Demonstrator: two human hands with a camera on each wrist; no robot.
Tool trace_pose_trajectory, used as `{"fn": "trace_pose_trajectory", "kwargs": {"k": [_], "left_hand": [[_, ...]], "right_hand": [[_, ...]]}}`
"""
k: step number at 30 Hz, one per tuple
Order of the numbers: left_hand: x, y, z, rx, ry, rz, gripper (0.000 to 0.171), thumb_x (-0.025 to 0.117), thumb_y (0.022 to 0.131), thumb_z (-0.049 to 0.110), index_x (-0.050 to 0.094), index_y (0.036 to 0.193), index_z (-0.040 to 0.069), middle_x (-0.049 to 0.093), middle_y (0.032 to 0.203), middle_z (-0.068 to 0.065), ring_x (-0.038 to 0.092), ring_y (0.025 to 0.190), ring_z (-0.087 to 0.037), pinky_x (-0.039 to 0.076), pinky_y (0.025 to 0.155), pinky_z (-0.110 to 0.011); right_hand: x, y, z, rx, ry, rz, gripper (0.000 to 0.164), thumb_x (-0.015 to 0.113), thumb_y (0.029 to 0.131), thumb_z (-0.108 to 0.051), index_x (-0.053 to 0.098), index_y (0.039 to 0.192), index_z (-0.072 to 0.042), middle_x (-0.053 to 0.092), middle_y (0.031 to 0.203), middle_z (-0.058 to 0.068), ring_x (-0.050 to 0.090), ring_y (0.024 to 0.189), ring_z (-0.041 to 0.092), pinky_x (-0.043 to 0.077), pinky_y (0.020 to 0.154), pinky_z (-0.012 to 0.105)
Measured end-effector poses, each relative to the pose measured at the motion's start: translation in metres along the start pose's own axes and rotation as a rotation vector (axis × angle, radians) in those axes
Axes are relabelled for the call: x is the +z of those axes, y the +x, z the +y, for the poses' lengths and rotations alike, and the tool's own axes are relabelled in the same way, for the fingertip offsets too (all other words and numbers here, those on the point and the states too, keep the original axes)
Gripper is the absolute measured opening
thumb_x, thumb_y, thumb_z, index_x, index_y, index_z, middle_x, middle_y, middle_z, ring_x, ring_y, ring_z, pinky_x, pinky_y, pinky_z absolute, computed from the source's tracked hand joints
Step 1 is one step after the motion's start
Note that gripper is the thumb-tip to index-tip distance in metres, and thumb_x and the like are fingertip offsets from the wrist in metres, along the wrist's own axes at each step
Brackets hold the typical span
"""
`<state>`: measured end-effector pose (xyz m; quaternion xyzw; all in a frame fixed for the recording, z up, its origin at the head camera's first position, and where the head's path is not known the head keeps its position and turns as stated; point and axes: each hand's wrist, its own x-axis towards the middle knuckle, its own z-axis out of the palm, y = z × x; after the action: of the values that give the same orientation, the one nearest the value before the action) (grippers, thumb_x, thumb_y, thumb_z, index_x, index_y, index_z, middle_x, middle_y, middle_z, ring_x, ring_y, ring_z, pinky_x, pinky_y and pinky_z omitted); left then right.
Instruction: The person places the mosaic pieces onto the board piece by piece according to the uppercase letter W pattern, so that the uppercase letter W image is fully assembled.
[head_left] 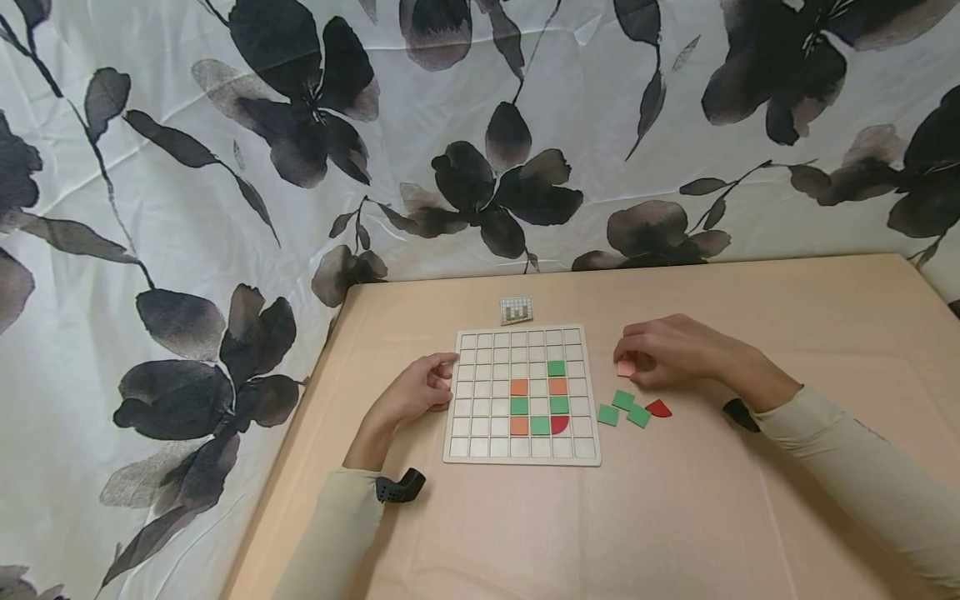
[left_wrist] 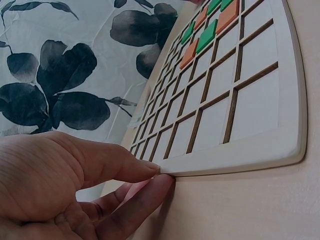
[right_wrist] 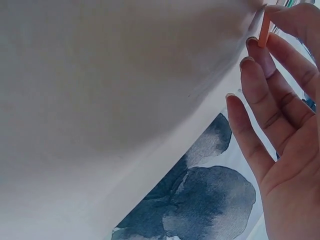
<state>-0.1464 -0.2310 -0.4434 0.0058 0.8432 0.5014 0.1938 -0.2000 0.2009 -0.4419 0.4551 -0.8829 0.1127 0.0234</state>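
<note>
A white grid board (head_left: 480,457) lies on the table with orange, green and red tiles set in several of its squares. At its left edge, my left hand (head_left: 411,390) pinches the rim between thumb (left_wrist: 140,170) and fingers. To the right of the board, my right hand (head_left: 671,350) holds an orange square tile (head_left: 626,368) between thumb and fingertips, and the right wrist view catches this tile (right_wrist: 264,31) edge-on. Nearer me than that hand lie loose green square tiles (head_left: 608,415) and a red rounded tile (head_left: 659,408).
A small card with a printed grid pattern (head_left: 516,311) sits just beyond the board's far edge. The light wooden table (head_left: 510,533) ends at the back and left against a white floral cloth (head_left: 420,100).
</note>
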Motion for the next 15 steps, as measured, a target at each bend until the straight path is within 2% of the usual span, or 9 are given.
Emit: {"fn": "trace_pose_trajectory", "kwargs": {"k": [7,15], "left_hand": [[0.0003,-0.0008,0.0004,-0.003,-0.01,-0.002,0.066,0.062,0.089,-0.017,0.047,0.149,0.005,0.047,0.115,-0.017,0.05,0.089,-0.021,0.055,0.07,-0.032],[0.0,-0.0013,0.0011,-0.009,-0.003,0.005,0.067,0.063,0.088,-0.017,0.047,0.15,0.005,0.047,0.114,-0.015,0.05,0.089,-0.02,0.055,0.07,-0.03]], "right_hand": [[-0.0024,0.0025,-0.0015,0.022,0.004,-0.036,0.018,0.078,0.078,-0.017,0.074,0.094,-0.024,0.059,0.084,-0.013,0.047,0.068,0.002,0.042,0.061,0.025],[0.0004,0.0057,-0.0003,0.02,0.006,-0.038,0.018,0.078,0.079,-0.02,0.074,0.096,-0.025,0.058,0.085,-0.015,0.046,0.067,0.001,0.039,0.059,0.023]]}}
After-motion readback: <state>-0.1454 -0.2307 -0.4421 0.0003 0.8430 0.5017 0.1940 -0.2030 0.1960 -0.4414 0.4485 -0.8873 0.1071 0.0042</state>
